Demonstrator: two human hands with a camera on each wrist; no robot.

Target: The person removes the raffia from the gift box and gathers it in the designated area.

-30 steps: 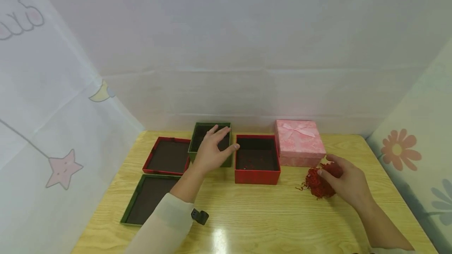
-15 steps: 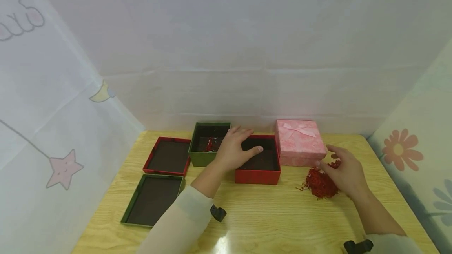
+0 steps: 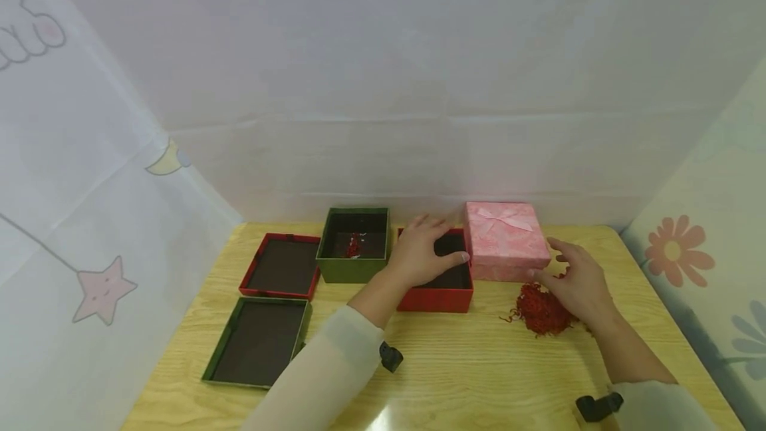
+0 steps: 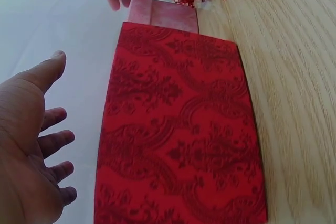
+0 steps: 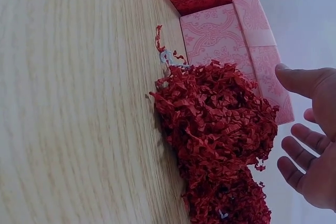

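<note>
My left hand (image 3: 417,257) hovers over the open red patterned box (image 3: 435,300) with fingers spread, holding nothing. Its palm hides part of that box's inside. To the right stands a pink gift box (image 3: 501,235), its lid on and a bow on top. By the pink box's front right corner is my right hand (image 3: 582,290), thumb and fingers apart. The right wrist view shows this hand (image 5: 315,129) close to the lid; in the head view I cannot tell whether it touches. Beneath it lies a heap of red shredded paper (image 3: 538,311), partly covered by the hand.
An open green box (image 3: 352,271) holding a few red shreds stands left of the red box. Farther left lie a red-edged lid (image 3: 282,267) and a green-edged lid (image 3: 258,343), insides up. White sheeting (image 3: 383,85) rises behind the wooden table (image 3: 455,364).
My left hand has moved right, from over the green box to over the red box. The right hand has shifted up slightly from the shredded paper toward the pink box's corner.
</note>
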